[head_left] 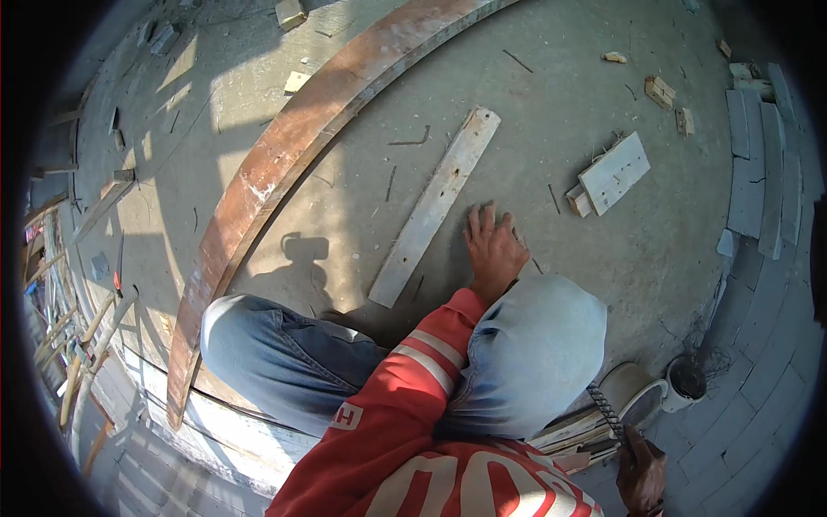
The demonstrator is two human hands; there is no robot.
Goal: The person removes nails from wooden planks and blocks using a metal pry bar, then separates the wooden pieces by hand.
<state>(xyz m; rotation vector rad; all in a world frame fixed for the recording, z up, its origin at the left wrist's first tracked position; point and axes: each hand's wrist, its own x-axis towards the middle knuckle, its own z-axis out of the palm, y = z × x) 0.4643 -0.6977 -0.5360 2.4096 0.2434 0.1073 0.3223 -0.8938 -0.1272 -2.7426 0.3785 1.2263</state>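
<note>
My left hand [497, 250] reaches past my knee with its fingers stretched out over the concrete floor, holding nothing. Just to its left lies a narrow whitish wooden plank [437, 202] with nail holes along it. At the lower right, my right hand [642, 472] is closed round a dark ribbed steel bar [606, 407], which slants up toward my knee. The bar's lower end is hidden in the hand. Up and to the right of my left hand, a short white board [615, 173] rests with a smaller wood block under it.
A long curved wooden board [284, 146] sweeps across the floor on the left. Bent nails [413, 140] and wood scraps [660, 92] are scattered about. Buckets [687, 379] stand at the right beside grey blocks [748, 164]. Poles [76, 366] pile up at far left.
</note>
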